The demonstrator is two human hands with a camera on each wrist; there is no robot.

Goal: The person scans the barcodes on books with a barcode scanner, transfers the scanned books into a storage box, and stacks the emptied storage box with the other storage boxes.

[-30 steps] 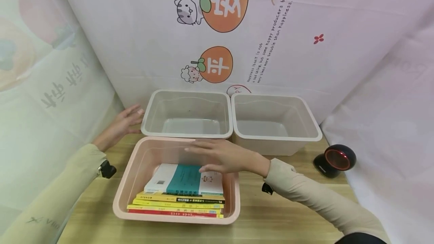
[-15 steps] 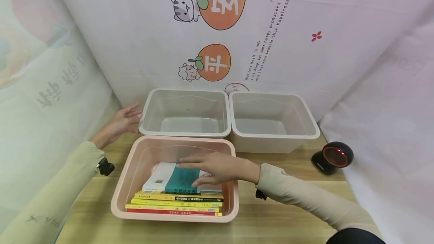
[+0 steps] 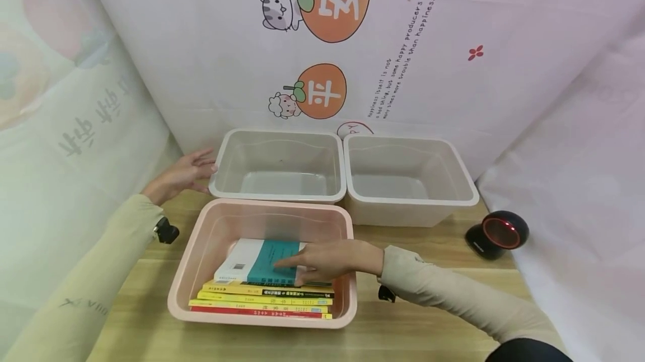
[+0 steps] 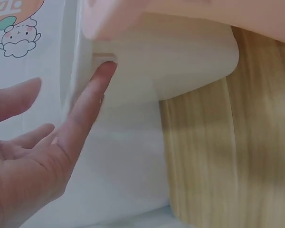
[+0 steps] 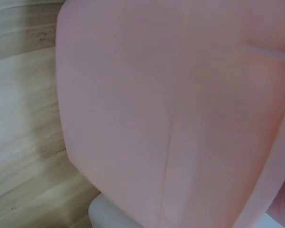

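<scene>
A white and teal book [image 3: 274, 258] lies on top of several yellow and red books [image 3: 259, 306] inside the pink bin [image 3: 176, 295]. My right hand [image 3: 330, 258] reaches over the bin's right side, its index finger stretched across the book's cover and its thumb by the front edge. The other fingers are partly hidden; in the right wrist view the pink bin's outer wall [image 5: 128, 104] covers most of the picture. At the left grey bin [image 3: 277, 198], my left hand [image 3: 183, 174] has its fingers extended, one fingertip touching the outer wall in the left wrist view.
A second grey bin [image 3: 410, 202] stands beside the left one, both behind the pink bin. To the right is a black round device [image 3: 499, 233] with a red ring. Printed white cloth [image 3: 211, 60] encloses the wooden table [image 3: 418, 317] at the back and sides.
My right hand has come down from above the pink bin's back part onto the white and teal book. The left hand stays beside the left grey bin.
</scene>
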